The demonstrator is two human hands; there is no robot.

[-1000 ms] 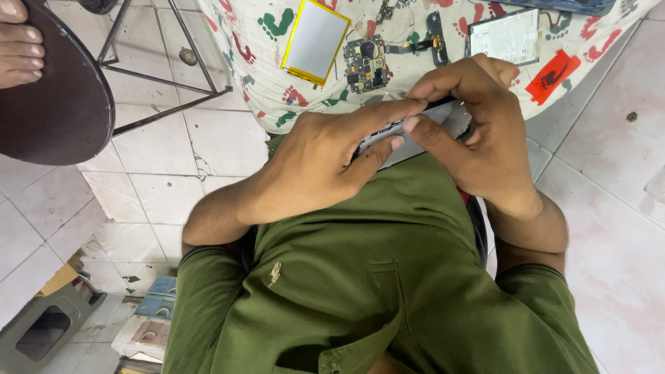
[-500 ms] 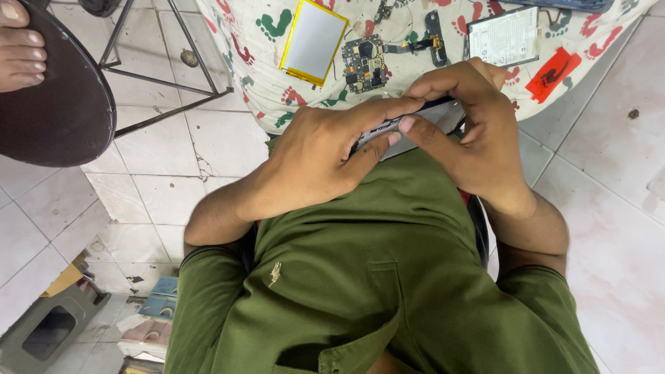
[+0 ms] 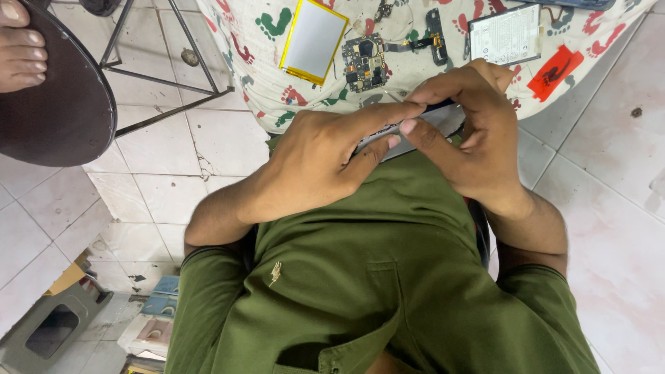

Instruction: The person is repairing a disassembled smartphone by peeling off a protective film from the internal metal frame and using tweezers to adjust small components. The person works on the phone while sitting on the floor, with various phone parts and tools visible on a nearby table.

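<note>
Both my hands grip a grey phone body (image 3: 422, 128) in front of my green shirt. My left hand (image 3: 325, 156) wraps over its left end, with the index finger stretched along the top edge. My right hand (image 3: 471, 131) holds its right end, thumb pressing at the middle. The phone is mostly hidden by fingers. Just beyond it, on a cloth-covered table (image 3: 256, 76), lie a yellow-rimmed flat panel (image 3: 315, 38), a small circuit board (image 3: 365, 61) with a dark flex strip (image 3: 435, 31), and a white-labelled battery (image 3: 503, 33).
A red sticker (image 3: 554, 73) lies on the cloth at right. A dark round stool (image 3: 62, 111) with another person's bare foot (image 3: 21, 52) on it stands at left, beside a metal frame (image 3: 163, 76). White tiled floor; a grey bin (image 3: 41, 329) and boxes at lower left.
My hands have shifted slightly on the phone; the left index finger now reaches further along its top edge. The things on the cloth have not moved.
</note>
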